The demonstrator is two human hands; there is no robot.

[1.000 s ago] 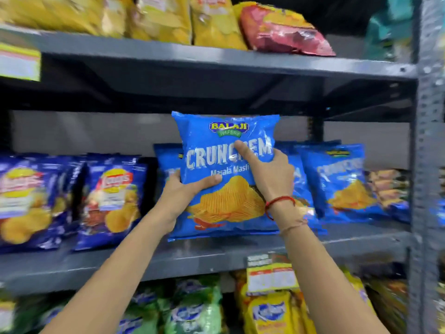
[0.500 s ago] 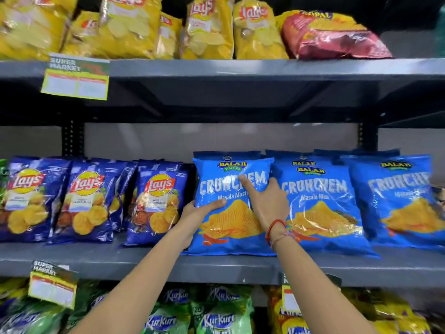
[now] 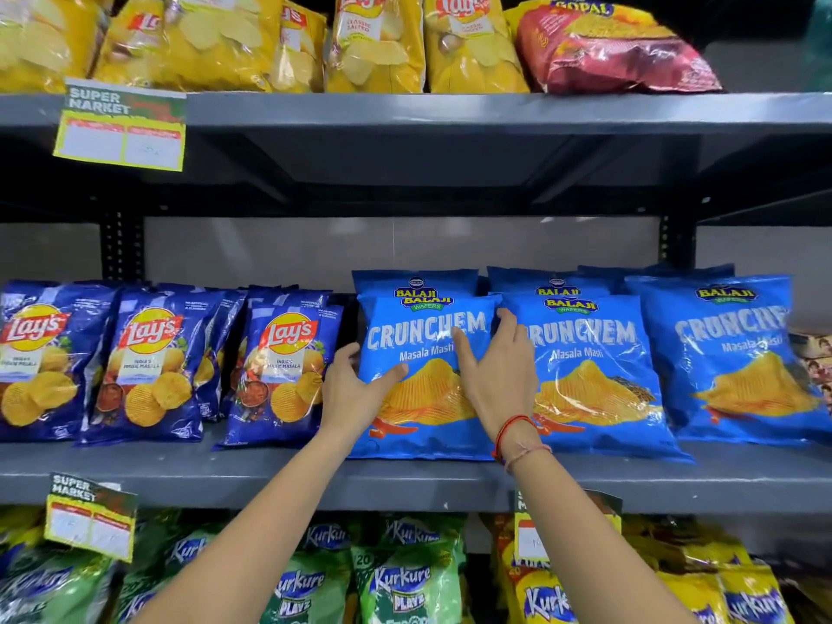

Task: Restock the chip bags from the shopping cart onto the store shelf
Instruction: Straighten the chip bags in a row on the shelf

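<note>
A blue Crunchem chip bag (image 3: 405, 340) stands upright on the grey middle shelf (image 3: 225, 479), in front of another bag of the same kind. My left hand (image 3: 351, 389) grips its left edge, thumb across the front. My right hand (image 3: 499, 376) lies on its right side, thumb on the front and fingers at the edge where it meets the neighbouring Crunchem bag (image 3: 594, 367). The bag's bottom rests on the shelf. The shopping cart is out of view.
A third Crunchem bag (image 3: 738, 353) stands at the right, and dark blue Lay's bags (image 3: 283, 367) close on the left. Yellow Lay's bags (image 3: 373, 38) and a red bag (image 3: 608, 51) fill the top shelf. Kurkure bags (image 3: 400, 583) sit below. Price tags (image 3: 119, 123) hang from the shelf edges.
The bag went from held up in front of the shelf down onto it, settling into the row. Both hands stayed on it, and the view shifted left and pulled back.
</note>
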